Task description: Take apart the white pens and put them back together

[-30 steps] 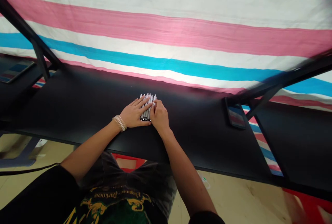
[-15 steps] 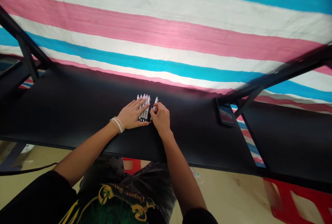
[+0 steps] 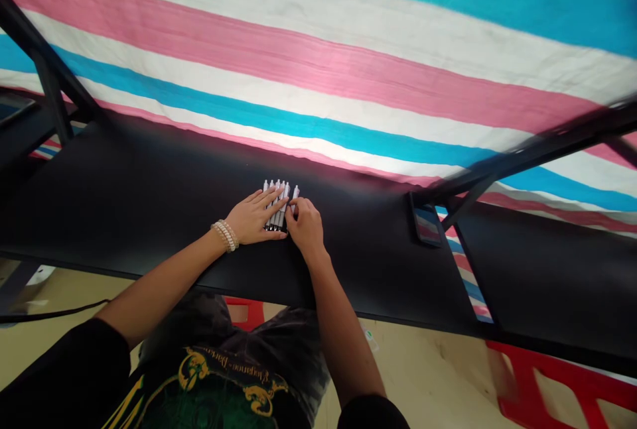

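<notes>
Several white pens [image 3: 281, 211] lie side by side in a row on the black table [image 3: 368, 243]. My left hand [image 3: 253, 217] rests flat over that row with its fingers stretched out, covering the middle of the pens. Just right of the row, one more white pen [image 3: 296, 191] stands slightly apart, pinched between the thumb and fingers of my right hand [image 3: 305, 222]. Its lower part is hidden by those fingers. Dark tips show at the near ends of the row, close to my left thumb.
Near the right end of the table lies a dark phone [image 3: 424, 220], beside a slanted black metal brace [image 3: 465, 201]. A striped sheet [image 3: 318, 77] hangs along the far edge. Red stools [image 3: 527, 382] stand on the floor below.
My right hand has moved slightly left with its pen, narrowing the gap to the row. My left hand stays flat on the pens. The camera view has tilted a little.
</notes>
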A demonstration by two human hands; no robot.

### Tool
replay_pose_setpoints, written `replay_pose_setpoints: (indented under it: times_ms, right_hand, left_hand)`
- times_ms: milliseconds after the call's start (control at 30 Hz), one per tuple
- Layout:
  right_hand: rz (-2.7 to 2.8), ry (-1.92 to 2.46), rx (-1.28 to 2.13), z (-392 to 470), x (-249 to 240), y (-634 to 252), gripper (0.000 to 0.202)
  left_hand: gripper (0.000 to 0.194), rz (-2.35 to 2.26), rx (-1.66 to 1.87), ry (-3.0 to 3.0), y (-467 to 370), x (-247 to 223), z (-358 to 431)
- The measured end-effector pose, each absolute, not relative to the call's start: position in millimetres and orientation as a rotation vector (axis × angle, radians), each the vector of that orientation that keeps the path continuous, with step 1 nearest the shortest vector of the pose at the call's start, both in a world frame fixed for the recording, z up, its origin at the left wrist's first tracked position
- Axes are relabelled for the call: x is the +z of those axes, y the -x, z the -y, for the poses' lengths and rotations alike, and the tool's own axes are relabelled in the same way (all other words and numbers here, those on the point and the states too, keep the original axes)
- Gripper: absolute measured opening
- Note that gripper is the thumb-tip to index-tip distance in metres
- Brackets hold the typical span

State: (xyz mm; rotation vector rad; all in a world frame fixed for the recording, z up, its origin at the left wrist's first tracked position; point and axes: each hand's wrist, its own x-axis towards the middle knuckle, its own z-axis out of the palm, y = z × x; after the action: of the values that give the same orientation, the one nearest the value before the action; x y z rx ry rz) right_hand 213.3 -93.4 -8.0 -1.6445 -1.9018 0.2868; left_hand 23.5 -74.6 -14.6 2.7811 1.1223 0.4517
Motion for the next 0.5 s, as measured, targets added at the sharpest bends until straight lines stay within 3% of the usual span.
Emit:
replay_pose_setpoints:
  times_ms: [233,500]
  right_hand:
    - [1.946,1.643,0.31,94.0,-9.4,-212.4,0.015]
    - [1.988,1.695,0.26,95.6,-6.9,-208.6,0.019]
  left_hand:
    - [0.102,-1.074,0.44,-2.779,-21.8,-15.9,73.5]
    - [0.095,-1.05,0.453,-2.776,-21.4,-13.8,72.4]
